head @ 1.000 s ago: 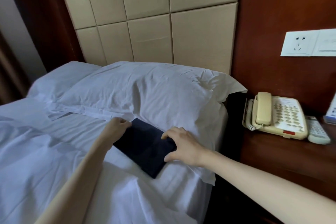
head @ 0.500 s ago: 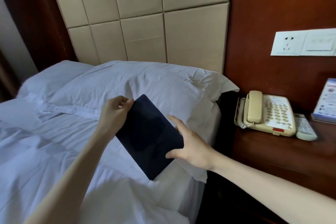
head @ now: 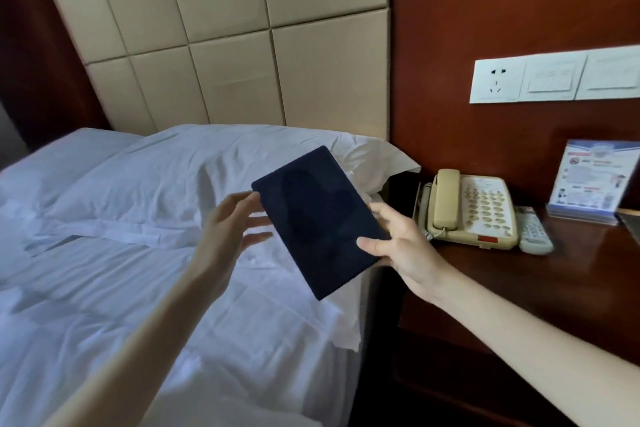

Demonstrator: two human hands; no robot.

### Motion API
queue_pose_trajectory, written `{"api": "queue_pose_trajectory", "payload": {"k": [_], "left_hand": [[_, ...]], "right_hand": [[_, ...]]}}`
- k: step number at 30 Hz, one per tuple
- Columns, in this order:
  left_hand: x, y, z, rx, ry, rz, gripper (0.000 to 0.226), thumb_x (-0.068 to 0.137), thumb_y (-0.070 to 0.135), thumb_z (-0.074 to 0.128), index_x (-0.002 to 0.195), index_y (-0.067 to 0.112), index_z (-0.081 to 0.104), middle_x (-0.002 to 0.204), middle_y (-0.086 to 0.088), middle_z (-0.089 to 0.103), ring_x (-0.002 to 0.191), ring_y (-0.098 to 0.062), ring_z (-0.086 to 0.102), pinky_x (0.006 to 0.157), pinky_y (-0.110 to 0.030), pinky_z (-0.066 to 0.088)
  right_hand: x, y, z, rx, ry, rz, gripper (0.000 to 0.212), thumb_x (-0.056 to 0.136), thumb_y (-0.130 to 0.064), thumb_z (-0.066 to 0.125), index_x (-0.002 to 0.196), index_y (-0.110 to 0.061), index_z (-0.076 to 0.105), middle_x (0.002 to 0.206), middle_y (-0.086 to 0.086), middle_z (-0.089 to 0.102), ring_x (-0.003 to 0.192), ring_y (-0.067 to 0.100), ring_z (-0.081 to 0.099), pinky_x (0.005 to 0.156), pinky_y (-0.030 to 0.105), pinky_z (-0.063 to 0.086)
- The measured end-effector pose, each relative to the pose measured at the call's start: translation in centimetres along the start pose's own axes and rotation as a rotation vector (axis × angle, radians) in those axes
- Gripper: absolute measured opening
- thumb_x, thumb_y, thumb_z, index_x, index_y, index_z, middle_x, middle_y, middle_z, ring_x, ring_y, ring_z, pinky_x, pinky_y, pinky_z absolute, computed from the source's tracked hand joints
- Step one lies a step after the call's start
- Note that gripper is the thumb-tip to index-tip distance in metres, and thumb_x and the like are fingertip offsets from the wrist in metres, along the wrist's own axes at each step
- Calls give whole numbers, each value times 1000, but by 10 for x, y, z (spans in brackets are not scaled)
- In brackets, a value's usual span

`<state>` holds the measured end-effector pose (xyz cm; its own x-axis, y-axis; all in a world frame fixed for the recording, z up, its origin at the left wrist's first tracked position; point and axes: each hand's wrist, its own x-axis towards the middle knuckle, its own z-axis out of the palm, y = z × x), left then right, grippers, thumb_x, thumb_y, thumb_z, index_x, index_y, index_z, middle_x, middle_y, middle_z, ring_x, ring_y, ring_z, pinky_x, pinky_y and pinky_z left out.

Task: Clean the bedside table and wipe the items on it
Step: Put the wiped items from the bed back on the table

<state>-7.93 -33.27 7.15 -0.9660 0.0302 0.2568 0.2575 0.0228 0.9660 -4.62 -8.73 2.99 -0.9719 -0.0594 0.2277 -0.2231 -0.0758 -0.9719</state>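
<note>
Tablet (head: 318,218), dark and flat, is in the air over the bed (head: 104,322) edge, tilted, in front of the pillow (head: 194,166) and left of the counter (head: 554,288). Right hand (head: 405,246) pinches its lower right edge, thumb on the face, fingers behind. Left hand (head: 232,222) is beside the upper left edge, fingers straight and apart; possibly touching, blur hides it. On the counter: phone (head: 467,208), remote (head: 533,229) just beside it, card stand (head: 595,180) behind.
</note>
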Motion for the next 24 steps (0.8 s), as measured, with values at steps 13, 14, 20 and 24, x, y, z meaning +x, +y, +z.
{"api": "queue_pose_trajectory", "payload": {"k": [13,14,20,24], "left_hand": [[6,0,133,0,-421,-76,18,93,1,51,103,2,66,97,-10,73,85,-23,71,74,-33,60],[9,2,142,-15,-417,-81,17,92,0,52,99,3,67,93,-9,73,83,-23,71,73,-32,60],[22,18,191,-111,-438,-142,16,91,-1,51,100,-7,63,84,-14,72,65,-20,71,53,-27,56],[23,28,231,-47,-523,-177,26,89,7,53,105,-11,60,84,-18,67,61,-21,67,55,-27,56]], "right_hand": [[-19,-7,-79,-200,364,-72,40,86,-16,68,118,-37,55,122,-13,62,113,6,59,93,27,49],[-23,-8,-86,-381,384,-112,41,87,-23,68,121,-39,52,126,-18,55,116,-3,51,95,20,43],[-45,-15,-118,-1076,293,-218,62,86,-38,66,142,-30,39,144,-21,25,134,-9,15,109,17,16],[-51,-21,-130,-1477,385,-287,61,82,-16,71,138,-9,46,138,9,54,128,26,49,102,34,42]]}}
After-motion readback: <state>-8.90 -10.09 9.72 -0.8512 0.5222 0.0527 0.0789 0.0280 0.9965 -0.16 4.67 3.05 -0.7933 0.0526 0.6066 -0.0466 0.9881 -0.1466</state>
